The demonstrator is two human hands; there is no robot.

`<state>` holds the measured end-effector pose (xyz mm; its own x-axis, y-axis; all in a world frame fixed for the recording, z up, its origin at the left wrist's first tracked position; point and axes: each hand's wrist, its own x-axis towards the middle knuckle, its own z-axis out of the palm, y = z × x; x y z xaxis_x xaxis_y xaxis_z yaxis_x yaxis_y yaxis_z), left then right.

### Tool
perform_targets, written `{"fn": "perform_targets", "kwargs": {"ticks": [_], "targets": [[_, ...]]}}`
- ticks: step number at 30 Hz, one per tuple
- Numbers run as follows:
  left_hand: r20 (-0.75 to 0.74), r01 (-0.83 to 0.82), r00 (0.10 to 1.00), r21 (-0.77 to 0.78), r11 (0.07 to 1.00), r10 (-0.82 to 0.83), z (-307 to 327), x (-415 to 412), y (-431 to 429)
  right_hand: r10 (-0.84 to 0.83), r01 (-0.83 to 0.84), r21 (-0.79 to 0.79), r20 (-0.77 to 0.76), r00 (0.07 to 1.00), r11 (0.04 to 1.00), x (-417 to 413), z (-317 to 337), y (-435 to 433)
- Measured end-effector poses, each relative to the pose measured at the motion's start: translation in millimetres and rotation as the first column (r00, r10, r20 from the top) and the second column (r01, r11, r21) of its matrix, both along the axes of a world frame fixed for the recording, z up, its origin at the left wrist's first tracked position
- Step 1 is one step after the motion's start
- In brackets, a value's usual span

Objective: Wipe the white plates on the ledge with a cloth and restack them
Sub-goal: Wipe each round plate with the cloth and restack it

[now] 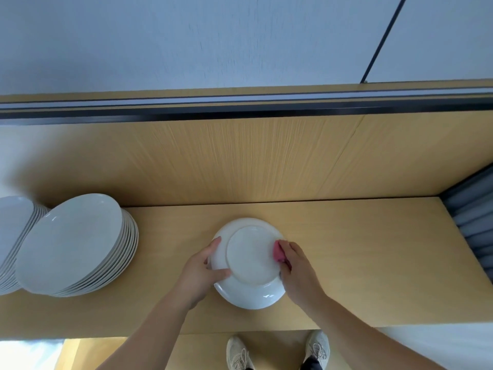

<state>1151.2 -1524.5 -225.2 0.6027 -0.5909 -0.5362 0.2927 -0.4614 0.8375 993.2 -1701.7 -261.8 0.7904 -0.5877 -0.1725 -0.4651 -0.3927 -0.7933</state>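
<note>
Looking down on a wooden ledge (pixel 346 263); at its middle, a white plate (pixel 250 255) turned bottom-up, resting on or just above a second plate (pixel 250 299), with only the near rim of that lower one showing.

Left hand (pixel 202 271) at the left rim; grasps the upturned plate, thumb laid across the underside, fingers curled round the edge. Right hand (pixel 296 268) at the right rim; clutches a bunched pink cloth (pixel 278 251) and presses it against the plate.

At far left, well apart from the hands, two stacks of white plates: the nearer stack (pixel 72 244) just beside the farther stack (pixel 13 231), partly out of frame.

Probable risks: a hard sideways rub against a one-handed hold, skidding glazed plate over glazed plate and chipping both; a slip toward the front edge of the ledge, straight down onto the shoes (pixel 237 353); a hasty restack, jolting the tall stacks.
</note>
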Motion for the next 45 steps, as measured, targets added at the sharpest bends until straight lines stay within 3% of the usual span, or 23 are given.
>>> {"fn": "perform_targets", "kwargs": {"ticks": [5, 13, 20, 25, 32, 36, 40, 45], "targets": [[0.030, 0.053, 0.998, -0.010, 0.999, -0.052, -1.3, -4.0, 5.0, -0.038, 0.039, 0.071, -0.005, 0.999, 0.997, -0.9, 0.8, -2.3], [-0.037, 0.013, 0.999, -0.050, 0.999, -0.015, 5.2, -6.6, -2.0, 0.189, -0.182, 0.093, -0.064, 0.980, 0.979, 24.6, 11.6, -53.3], [-0.093, 0.082, 0.992, -0.040, 0.996, -0.085, 1.8, -8.9, 9.5, 0.189, -0.179, 0.116, -0.075, 0.979, 0.977, 26.5, 4.7, -52.6], [-0.055, 0.003, 0.998, -0.008, 1.000, -0.004, 2.7, -14.1, 6.7, 0.108, -0.101, 0.162, -0.032, 0.994, 0.981, 21.4, 6.5, -42.5], [-0.089, -0.054, 0.995, -0.028, 0.998, 0.052, 1.8, -17.3, 3.3, -0.165, 0.154, 0.224, 0.034, 0.986, 0.962, -12.5, -8.9, -0.2], [-0.080, -0.064, 0.995, -0.011, 0.998, 0.063, -1.3, -17.9, 2.4, -0.217, 0.192, 0.231, 0.090, 0.972, 0.954, -26.0, -7.2, 31.6], [-0.060, -0.042, 0.997, -0.010, 0.999, 0.041, -1.1, -18.5, 1.5, -0.108, 0.098, 0.125, 0.077, 0.991, 0.987, -33.8, 11.1, 37.4], [-0.018, -0.012, 1.000, 0.007, 1.000, 0.013, -0.5, -18.2, -1.4, 0.182, -0.162, -0.246, 0.061, 0.981, 0.956, -13.4, 32.3, 30.0]]}}
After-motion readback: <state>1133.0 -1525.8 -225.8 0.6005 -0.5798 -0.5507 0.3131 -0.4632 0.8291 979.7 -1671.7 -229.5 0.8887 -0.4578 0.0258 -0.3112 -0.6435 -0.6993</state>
